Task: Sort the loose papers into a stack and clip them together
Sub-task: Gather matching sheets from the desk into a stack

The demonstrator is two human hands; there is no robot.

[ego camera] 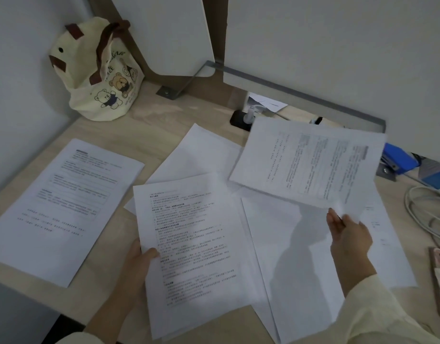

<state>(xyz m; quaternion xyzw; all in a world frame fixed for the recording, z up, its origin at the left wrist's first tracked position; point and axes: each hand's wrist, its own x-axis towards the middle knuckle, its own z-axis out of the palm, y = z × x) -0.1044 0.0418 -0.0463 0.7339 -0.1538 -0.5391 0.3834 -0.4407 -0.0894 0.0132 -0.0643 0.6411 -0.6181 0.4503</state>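
Head camera looks down, close over desk.

Wooden desk bears papers (bag too).

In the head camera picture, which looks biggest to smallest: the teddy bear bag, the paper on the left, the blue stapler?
1. white printed paper on the left.
2. cream cloth bag with teddy bears; it sits farther away, so unsure.
3. blue plastic stapler.

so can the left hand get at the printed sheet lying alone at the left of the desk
Probably yes: only bare desk lies between the left hand and the lone sheet, with nothing on top of it. But that hand grips the middle printed sheet.
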